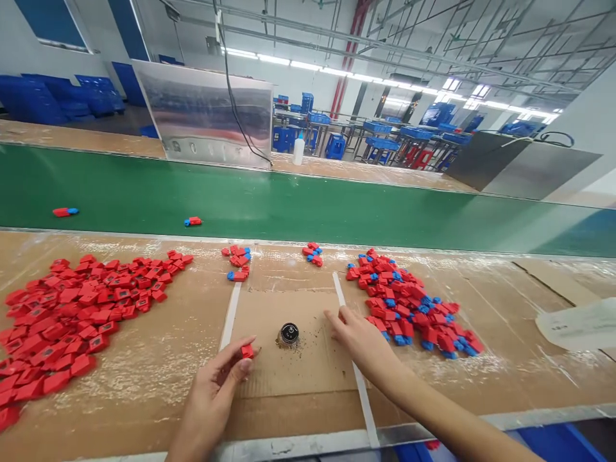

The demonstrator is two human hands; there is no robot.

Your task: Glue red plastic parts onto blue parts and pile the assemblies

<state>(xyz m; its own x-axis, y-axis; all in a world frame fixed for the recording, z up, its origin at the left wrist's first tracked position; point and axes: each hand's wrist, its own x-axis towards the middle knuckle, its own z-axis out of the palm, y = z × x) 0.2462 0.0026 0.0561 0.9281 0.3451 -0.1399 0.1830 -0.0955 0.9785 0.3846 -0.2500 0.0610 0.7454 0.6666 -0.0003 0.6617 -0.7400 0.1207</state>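
Observation:
My left hand (212, 391) pinches a small red plastic block (247, 351) between thumb and fingers, left of a round black fixture (289, 333). That fixture stands on a cardboard sheet (308, 375) with dark specks scattered around it. To its right, my right hand (353, 330) is held over the sheet's edge with fingers stretched out and nothing visible in them. Just beyond that hand lies a pile of red blocks with blue ends (399, 292). A wide heap of plain red blocks (81, 314) covers the table's left side.
Small groups of red-and-blue pieces (239, 256) (312, 252) lie at the back of the table. Behind runs a green conveyor belt (308, 205) carrying two such pieces. A white bottle (299, 150) and a metal panel (216, 119) stand beyond it.

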